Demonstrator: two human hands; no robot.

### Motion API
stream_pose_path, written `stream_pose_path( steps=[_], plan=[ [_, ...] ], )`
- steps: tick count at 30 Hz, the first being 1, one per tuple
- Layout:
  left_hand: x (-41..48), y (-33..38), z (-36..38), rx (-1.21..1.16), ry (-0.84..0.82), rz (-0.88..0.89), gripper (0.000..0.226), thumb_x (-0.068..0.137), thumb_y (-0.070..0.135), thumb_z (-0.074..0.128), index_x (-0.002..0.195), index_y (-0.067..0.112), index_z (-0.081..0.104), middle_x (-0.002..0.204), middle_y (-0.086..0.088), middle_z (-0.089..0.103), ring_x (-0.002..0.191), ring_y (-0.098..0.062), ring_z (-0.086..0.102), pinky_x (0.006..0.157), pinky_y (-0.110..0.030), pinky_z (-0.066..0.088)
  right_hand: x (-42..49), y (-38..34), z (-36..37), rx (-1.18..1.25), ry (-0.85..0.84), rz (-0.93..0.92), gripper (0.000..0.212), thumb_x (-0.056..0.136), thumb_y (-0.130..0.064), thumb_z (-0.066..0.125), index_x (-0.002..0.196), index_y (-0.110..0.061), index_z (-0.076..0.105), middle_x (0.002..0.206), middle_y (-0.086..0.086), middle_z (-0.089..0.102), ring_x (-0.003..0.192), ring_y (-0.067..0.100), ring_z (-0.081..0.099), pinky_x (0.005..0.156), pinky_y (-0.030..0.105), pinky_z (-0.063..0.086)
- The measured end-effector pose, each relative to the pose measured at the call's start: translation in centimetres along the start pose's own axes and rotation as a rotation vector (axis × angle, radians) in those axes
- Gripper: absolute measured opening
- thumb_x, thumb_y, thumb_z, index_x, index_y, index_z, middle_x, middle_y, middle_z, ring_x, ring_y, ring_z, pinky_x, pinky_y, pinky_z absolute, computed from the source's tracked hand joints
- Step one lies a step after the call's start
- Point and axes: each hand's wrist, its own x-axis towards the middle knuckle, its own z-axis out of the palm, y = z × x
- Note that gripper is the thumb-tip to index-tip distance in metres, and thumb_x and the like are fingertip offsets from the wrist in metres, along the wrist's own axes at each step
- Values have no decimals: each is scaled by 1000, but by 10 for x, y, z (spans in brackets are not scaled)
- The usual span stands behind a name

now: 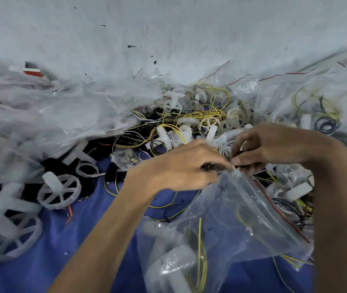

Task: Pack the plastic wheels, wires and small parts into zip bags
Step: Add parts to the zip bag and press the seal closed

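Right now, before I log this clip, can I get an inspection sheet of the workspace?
Surface: blue cloth, partly covered.
Job's things: zip bag with a red seal strip, held up, partly filled; loose plastic wheel lying at left.
Clutter: heap of clear bags across the left.
Hands: left hand and right hand both pinch the zip bag's mouth.
Cables: yellow wires tangled with white parts in the middle pile.
Surroundings: pale surface with dark marks behind; red box far left.

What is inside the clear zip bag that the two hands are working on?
Through the clear zip bag, blurred white plastic parts and yellow wires show. The left hand and right hand cover its mouth, so anything there is hidden.
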Motion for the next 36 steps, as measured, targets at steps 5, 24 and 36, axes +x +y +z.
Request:
stream_pose_path(
  steps=[5, 24, 36],
  plan=[
    [10, -3, 18, 136, -44, -74, 46, 93, 41, 50, 137, 28, 45, 123, 5, 45, 123, -11, 26, 106, -46, 27, 5, 13, -1, 39, -91, 119, 3, 83, -7, 67, 86, -5, 67, 68, 7, 71, 63, 17, 70, 55, 21, 54],
    [-12, -31, -14, 51, -1, -212, 28, 79, 7, 58, 99, 28, 63, 47, 16, 51, 46, 7, 44, 55, -18, 36, 27, 18, 19, 195, -293, 8, 16, 82, 0, 65, 95, -10, 63, 96, 4, 71, 72, 14, 69, 61, 18, 53],
    [-22, -34, -30, 24, 235, -45, 12, 79, 9, 58, 67, 10, 57, 107, 0, 58, 103, -14, 53, 93, -26, 35, 36, 0, 32, 9, -259, -160, 14, 92, -10, 55, 100, -19, 63, 98, 6, 71, 81, 9, 59, 74, 24, 46]
  ],
)
